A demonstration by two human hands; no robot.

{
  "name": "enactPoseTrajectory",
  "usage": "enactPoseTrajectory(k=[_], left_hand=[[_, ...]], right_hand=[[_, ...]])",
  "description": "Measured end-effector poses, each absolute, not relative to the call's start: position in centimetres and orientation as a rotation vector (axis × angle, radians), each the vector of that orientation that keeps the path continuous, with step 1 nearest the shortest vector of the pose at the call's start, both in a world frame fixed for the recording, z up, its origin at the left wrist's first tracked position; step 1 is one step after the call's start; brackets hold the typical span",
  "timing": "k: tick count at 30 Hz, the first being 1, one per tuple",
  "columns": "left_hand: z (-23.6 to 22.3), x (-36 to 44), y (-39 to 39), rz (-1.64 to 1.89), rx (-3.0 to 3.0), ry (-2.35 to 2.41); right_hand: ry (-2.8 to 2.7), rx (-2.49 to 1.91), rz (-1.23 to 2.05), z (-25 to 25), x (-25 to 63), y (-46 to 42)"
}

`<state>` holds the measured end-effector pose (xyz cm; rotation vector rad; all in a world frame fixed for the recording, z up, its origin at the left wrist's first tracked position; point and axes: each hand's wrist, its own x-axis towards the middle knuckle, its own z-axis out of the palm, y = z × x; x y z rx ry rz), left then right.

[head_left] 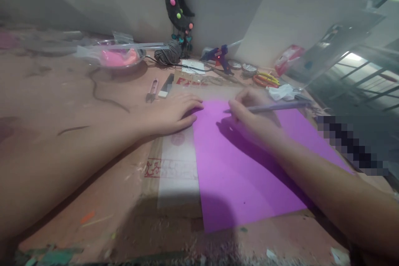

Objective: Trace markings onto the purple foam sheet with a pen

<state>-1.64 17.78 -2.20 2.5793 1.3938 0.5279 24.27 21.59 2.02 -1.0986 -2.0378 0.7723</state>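
A purple sheet of paper [230,166] lies on a white sheet and a flat brown cardboard piece with red print [152,168]. My left hand [183,110] rests flat with fingers stretched out, its fingertips on the top left corner of the purple sheet. Over the upper part of that sheet, my right hand [249,108] grips a slim grey pen [277,106]. The tip points left, just above the paper; whether it touches, I cannot tell. Left of the cardboard's far end lie a pink thread snipper [152,90] and a white eraser in a dark sleeve [166,87].
At the back are a bowl of pink material [120,56], a grey yarn ball [168,52], a blue glue gun [220,56] with a red light, and orange-yellow pliers [264,80]. A dark moon decoration [177,4] hangs on the wall. Scraps lie along the table's near edge.
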Motion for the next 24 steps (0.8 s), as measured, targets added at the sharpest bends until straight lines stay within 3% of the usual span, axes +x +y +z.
enactPoseTrajectory(k=[6,14,24], left_hand=[[-2.2,-1.9,17.8,0.516,2.582,1.375],[-2.2,-2.4,18.2,0.397,2.588,1.304],[-2.3,-1.9,17.8,0.335,2.559,1.303]], right_hand=[[-2.292,-1.083,0.112,1.2,27.6,28.4],[-2.267,-1.217,0.158,-2.5,29.1,32.8],[-2.266,-1.114,0.525,1.6,27.5,27.4]])
